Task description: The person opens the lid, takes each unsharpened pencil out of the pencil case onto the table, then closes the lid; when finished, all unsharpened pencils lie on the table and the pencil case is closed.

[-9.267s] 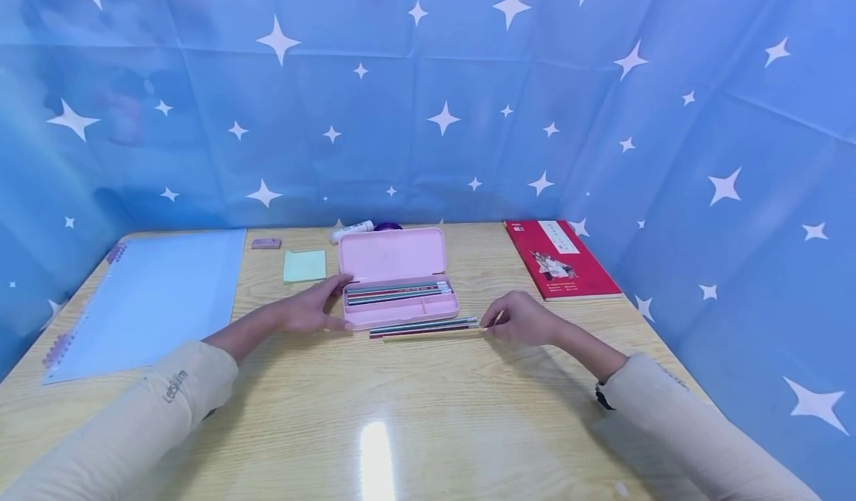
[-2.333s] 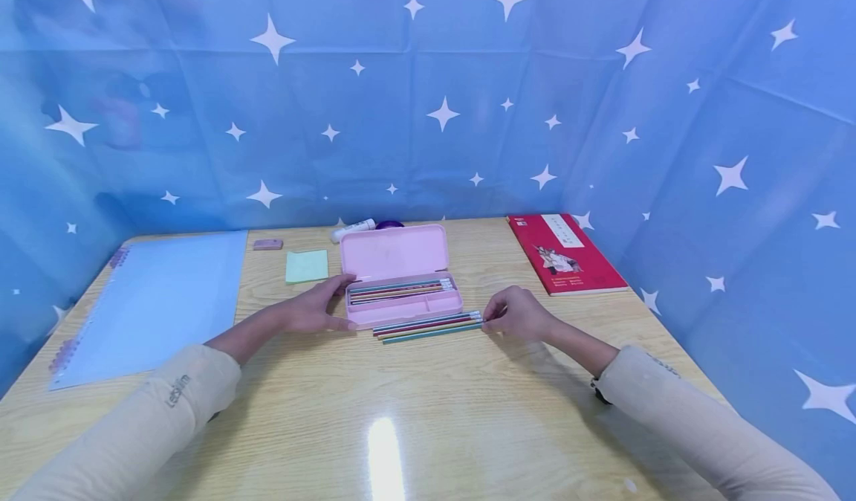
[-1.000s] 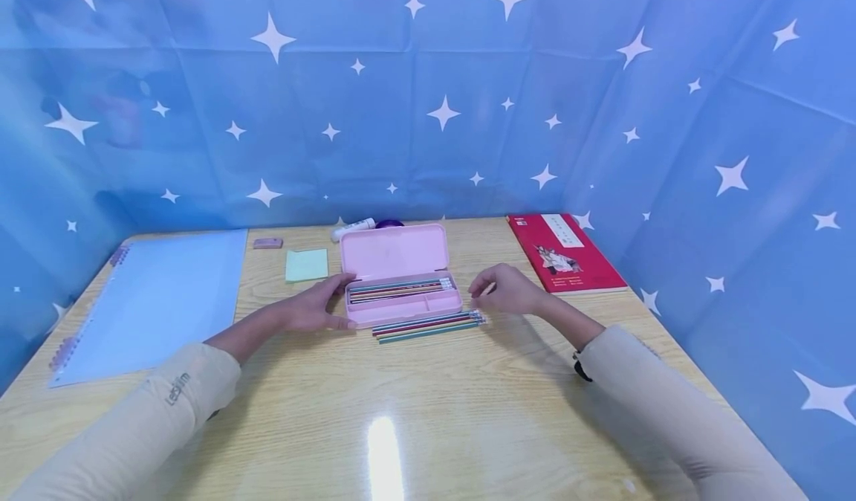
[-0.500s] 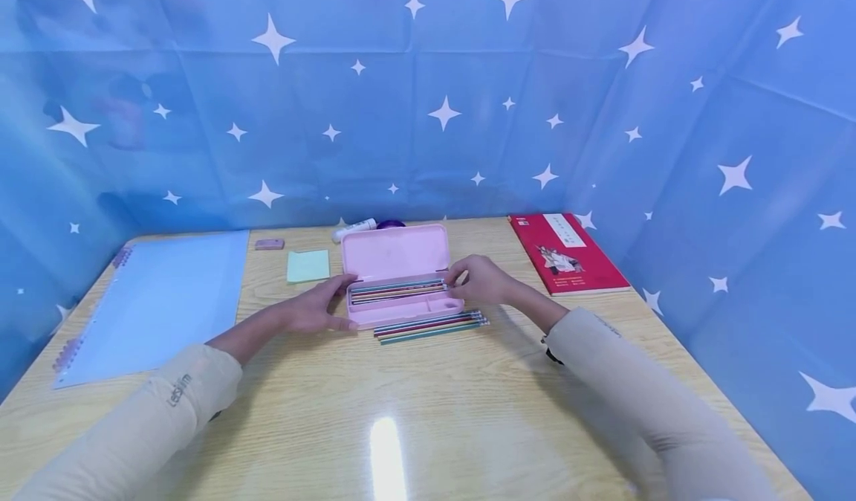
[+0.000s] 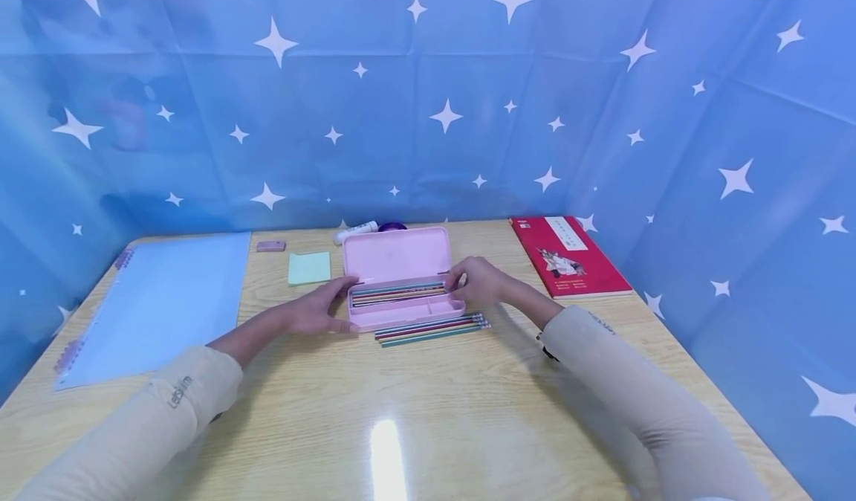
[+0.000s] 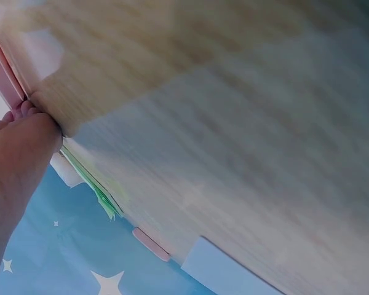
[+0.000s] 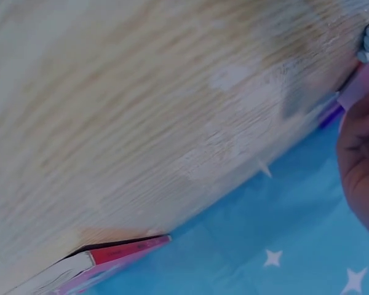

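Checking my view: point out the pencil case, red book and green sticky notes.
Pencil case (image 5: 397, 254), head view, inside of raised lid.
Red book (image 5: 568, 260), head view, front cover.
Green sticky notes (image 5: 310, 268), head view, top sheet.

We record a wood-grain desk (image 5: 508, 427) bearing a spiral notebook (image 5: 160, 308), eraser (image 5: 270, 246), sticky notes (image 5: 310, 268), open pink pencil case (image 5: 397, 254), loose pencils (image 5: 431, 329) and red booklet (image 5: 568, 258).

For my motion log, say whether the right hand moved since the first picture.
Yes: the right hand moved left and forward, judged against the red book.
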Motion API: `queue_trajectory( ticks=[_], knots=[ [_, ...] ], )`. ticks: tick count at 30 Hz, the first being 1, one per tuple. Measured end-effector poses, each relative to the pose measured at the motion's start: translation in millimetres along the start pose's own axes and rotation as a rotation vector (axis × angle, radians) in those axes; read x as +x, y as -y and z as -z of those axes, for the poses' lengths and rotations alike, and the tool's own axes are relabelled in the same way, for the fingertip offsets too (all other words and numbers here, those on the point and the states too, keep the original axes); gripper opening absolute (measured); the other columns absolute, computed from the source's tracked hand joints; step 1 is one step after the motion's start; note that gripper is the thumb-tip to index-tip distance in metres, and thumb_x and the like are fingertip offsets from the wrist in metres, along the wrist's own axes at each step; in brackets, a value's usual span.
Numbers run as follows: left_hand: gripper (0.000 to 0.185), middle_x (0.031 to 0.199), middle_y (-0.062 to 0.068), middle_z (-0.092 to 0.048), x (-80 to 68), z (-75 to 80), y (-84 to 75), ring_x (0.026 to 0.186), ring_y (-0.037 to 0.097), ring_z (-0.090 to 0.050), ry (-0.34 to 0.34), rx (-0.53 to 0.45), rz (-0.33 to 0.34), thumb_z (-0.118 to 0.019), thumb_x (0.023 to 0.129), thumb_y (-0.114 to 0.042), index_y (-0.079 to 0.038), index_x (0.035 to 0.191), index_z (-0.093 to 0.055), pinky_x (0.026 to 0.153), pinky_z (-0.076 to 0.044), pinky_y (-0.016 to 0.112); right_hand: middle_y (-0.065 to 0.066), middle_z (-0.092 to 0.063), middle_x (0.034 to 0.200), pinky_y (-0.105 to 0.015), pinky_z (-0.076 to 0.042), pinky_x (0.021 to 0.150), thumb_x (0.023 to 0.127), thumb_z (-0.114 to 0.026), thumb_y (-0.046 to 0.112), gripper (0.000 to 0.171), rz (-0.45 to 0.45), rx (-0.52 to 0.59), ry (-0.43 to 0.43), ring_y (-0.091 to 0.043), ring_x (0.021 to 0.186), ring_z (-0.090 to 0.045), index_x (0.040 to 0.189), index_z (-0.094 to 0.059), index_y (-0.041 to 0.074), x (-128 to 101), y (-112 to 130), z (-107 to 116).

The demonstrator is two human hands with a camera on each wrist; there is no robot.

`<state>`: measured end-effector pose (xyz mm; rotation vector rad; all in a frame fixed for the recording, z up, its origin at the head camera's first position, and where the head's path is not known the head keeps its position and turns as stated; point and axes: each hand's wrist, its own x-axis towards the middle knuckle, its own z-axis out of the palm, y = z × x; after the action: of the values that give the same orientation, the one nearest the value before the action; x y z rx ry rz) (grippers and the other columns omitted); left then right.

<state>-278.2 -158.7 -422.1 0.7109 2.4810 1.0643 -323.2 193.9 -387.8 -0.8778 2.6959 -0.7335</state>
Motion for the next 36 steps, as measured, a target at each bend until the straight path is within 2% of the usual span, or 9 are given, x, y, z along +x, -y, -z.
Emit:
queue_trajectory(
  ticks=[7,12,17,21,25,30,36],
  knots=[
    [0.103,0.158,0.022,-0.026,-0.2,-0.3,-0.2,0.146,0.039,-0.023,-0.002,-0.003,-0.005,-0.079,0.085,-0.038,-0.001,0.156,-0.014,0.12,-0.018,0.05,-0.003,-0.066,0.085,-0.027,-0.048,0.071,0.09,-0.064,-0.004,0.012,0.071,-0.055,0.066,-0.016,0.079,-0.056,0.097,-0.072,0.002,2.9,-0.2,-2.1],
    [0.104,0.157,0.022,-0.026,-0.1,-0.1,-0.3,0.146,0.039,-0.025,-0.003,-0.005,-0.008,-0.079,0.085,-0.04,0.0,0.156,-0.014,0.12,-0.019,0.051,-0.002,-0.064,0.085,-0.029,-0.047,0.073,0.091,-0.063,-0.004,0.012,0.036,-0.07,0.08,-0.016,0.08,-0.054,0.094,-0.071,0.004,3.3,3.3,-3.2],
    [0.104,0.157,0.022,-0.027,-0.3,0.0,-1.1,0.146,0.039,-0.025,-0.003,-0.008,-0.006,-0.079,0.084,-0.038,-0.001,0.156,-0.014,0.12,-0.019,0.05,-0.001,-0.059,0.078,-0.027,-0.048,0.068,0.091,-0.065,0.0,0.006,0.035,-0.101,0.126,-0.014,0.074,-0.054,0.089,-0.066,0.005,7.4,6.0,-4.1],
    [0.103,0.157,0.022,-0.027,-0.3,0.1,-2.3,0.146,0.039,-0.025,0.002,-0.004,-0.008,-0.08,0.084,-0.037,0.0,0.156,-0.015,0.12,-0.019,0.05,-0.001,-0.058,0.078,-0.026,-0.048,0.067,0.092,-0.066,0.003,0.002,0.019,-0.11,0.142,-0.014,0.073,-0.054,0.091,-0.065,0.003,8.5,5.5,-5.3],
    [0.104,0.158,0.021,-0.027,0.1,0.2,-1.5,0.146,0.038,-0.025,0.003,0.011,-0.004,-0.079,0.084,-0.038,0.0,0.156,-0.015,0.12,-0.02,0.049,-0.001,-0.058,0.08,-0.026,-0.048,0.068,0.092,-0.067,0.004,0.003,0.001,-0.095,0.131,-0.014,0.075,-0.054,0.094,-0.065,0.004,7.7,3.6,-6.0],
    [0.104,0.158,0.021,-0.027,0.4,-0.1,-0.9,0.146,0.038,-0.025,0.003,0.01,-0.004,-0.08,0.084,-0.039,0.0,0.156,-0.015,0.12,-0.02,0.049,0.0,-0.061,0.082,-0.027,-0.049,0.069,0.091,-0.068,0.004,0.003,0.029,-0.055,0.101,-0.014,0.077,-0.055,0.093,-0.067,0.005,6.3,0.3,-3.6],
    [0.106,0.159,0.021,-0.025,1.3,-0.4,0.5,0.147,0.038,-0.023,-0.001,0.024,-0.003,-0.079,0.084,-0.042,-0.001,0.157,-0.013,0.121,-0.018,0.05,0.002,-0.066,0.087,-0.028,-0.051,0.07,0.091,-0.071,0.009,0.006,0.034,-0.01,0.024,-0.014,0.078,-0.057,0.096,-0.073,0.01,3.4,-1.6,3.6]
  ],
)
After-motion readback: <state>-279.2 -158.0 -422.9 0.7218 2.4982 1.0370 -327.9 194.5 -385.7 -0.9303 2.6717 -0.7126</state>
